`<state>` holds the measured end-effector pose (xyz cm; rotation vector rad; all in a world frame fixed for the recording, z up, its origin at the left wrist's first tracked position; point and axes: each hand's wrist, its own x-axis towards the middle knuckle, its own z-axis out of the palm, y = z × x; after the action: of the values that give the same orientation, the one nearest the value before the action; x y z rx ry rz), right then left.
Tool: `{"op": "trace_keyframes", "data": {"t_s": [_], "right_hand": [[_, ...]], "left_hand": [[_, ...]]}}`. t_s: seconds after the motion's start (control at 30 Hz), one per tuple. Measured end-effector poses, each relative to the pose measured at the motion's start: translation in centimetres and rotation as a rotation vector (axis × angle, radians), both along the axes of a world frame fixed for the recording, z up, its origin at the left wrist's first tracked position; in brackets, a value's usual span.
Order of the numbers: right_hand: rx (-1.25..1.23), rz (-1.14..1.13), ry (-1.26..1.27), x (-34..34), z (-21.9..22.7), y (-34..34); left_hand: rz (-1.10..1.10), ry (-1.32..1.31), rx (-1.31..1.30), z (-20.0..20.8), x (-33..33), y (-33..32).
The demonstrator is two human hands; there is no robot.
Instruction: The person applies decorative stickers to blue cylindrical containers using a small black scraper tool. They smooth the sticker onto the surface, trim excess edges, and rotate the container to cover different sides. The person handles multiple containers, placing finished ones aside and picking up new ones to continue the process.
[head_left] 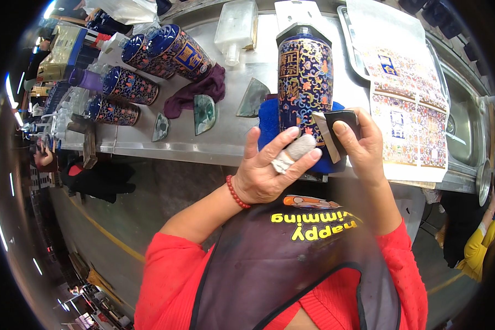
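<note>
A dark blue bottle (pixel 305 82) with a dense floral pattern and gold characters lies in front of me, its clear neck pointing away, partly on a blue cloth (pixel 268 118). My left hand (pixel 269 168) rests at the bottle's near end with fingers spread. One of its fingers wears a grey and white wrap, and a red bead bracelet circles the wrist. In my right hand (pixel 366 143), a flat black scraper-like pad (pixel 344 117) is pinched between thumb and fingers. A pale strip (pixel 325 135) runs along the pad's left edge, against the bottle's lower right side.
Patterned decal sheets (pixel 410 124) lie at right, beside a metal tray (pixel 346 38) and a sink (pixel 462 129). Several patterned bottles (pixel 181 55) stand at left near a purple cloth (pixel 203 88). Glass-like pieces (pixel 205 114) lie near the metal table's front edge. A frosted bottle (pixel 236 27) lies farther back.
</note>
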<state>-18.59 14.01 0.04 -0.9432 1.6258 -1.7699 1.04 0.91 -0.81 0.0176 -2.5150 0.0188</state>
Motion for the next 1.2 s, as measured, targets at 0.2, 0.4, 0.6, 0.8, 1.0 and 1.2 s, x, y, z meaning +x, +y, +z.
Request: {"op": "trace_keyframes", "data": {"t_s": [0.2, 0.4, 0.6, 0.8, 1.0, 1.2], "right_hand": [[-0.004, -0.015, 0.001, 0.0, 0.1, 0.1], [-0.047, -0.027, -0.162, -0.2, 0.0, 0.2], [-0.183, -0.076, -0.389, -0.5, -0.5, 0.8], [-0.175, -0.083, -0.373, -0.8, -0.9, 1.4], [-0.173, -0.114, -0.369, -0.5, -1.4, 1.4], [-0.167, -0.112, -0.402, -0.4, -1.5, 1.6]], "left_hand": [[0.003, 0.019, 0.119, -0.3, 1.7, -1.1], [-0.125, -0.027, -0.028, 2.3, -0.2, -1.9], [-0.137, -0.001, 0.364, 2.3, -3.5, -2.4], [-0.091, 0.146, 0.562, -0.2, -1.6, -2.5], [-0.079, 0.120, 0.203, -0.1, -0.1, -1.3], [-0.167, 0.101, 0.233, 0.7, -0.6, -1.2]]}}
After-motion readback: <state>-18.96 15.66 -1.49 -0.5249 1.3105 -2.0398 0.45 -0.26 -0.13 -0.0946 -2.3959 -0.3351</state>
